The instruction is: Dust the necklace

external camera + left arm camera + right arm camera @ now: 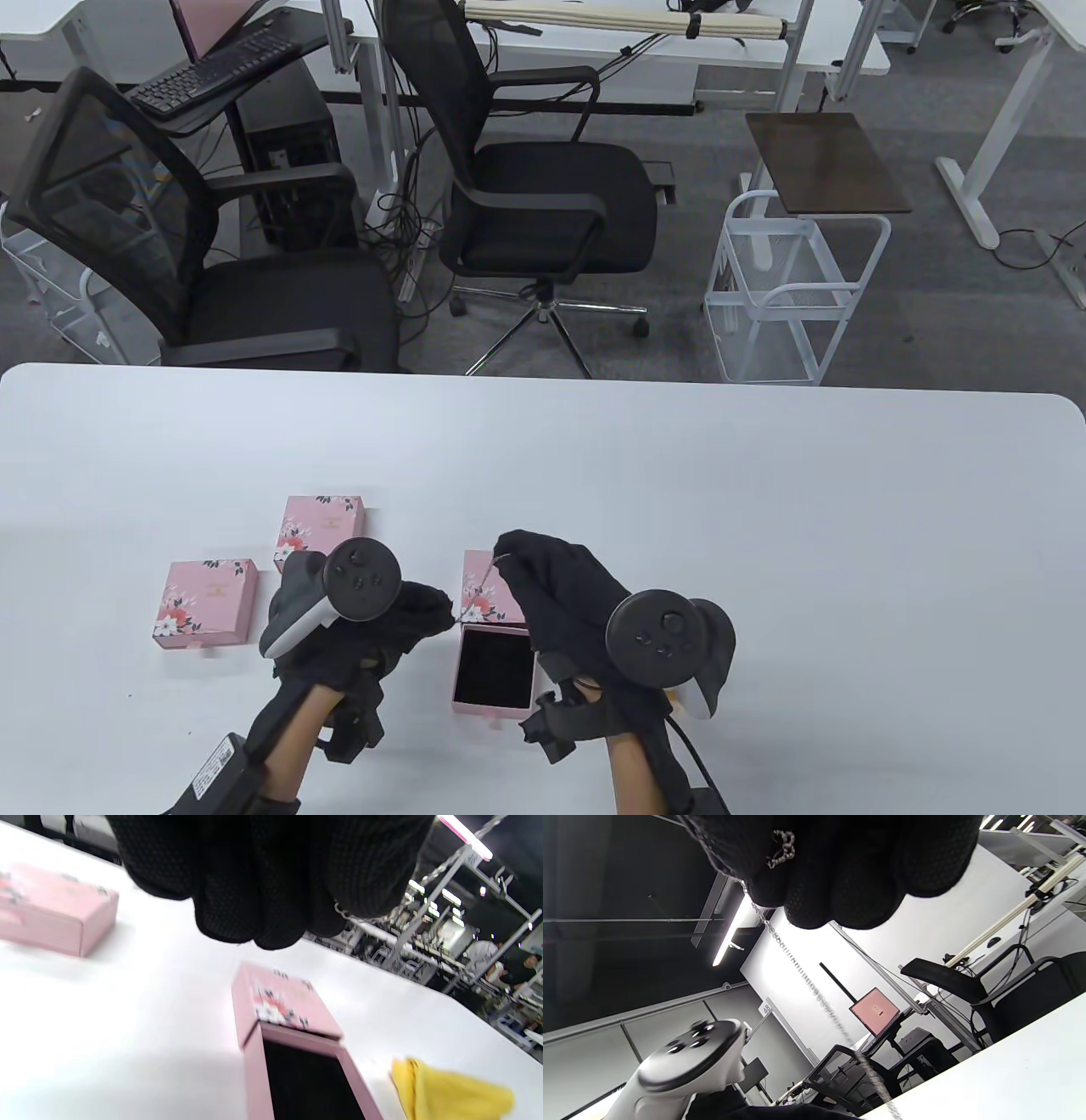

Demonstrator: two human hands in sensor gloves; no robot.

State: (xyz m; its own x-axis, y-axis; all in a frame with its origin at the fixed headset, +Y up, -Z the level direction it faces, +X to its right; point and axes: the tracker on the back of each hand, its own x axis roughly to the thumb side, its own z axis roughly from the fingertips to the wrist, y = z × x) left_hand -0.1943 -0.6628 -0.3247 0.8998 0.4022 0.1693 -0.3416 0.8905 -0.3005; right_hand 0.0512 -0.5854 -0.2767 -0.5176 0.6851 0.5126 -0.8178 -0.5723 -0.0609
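Necklace [477,594] stretched taut between both hands, above the open pink box [495,671].

We have the left hand [399,620] pinching one end of the chain with fingertips pressed together, and the right hand [551,586] pinching the other end, a link cluster showing on its glove in the right wrist view. To dust well we judge the chain should stay taut and clear of the table [764,526], one grip firm while the yellow cloth [454,1090], lying beside the box, gets fetched. Risk: thin chain slipping from gloved fingertips. Two closed pink boxes [208,603] sit left, untouched.
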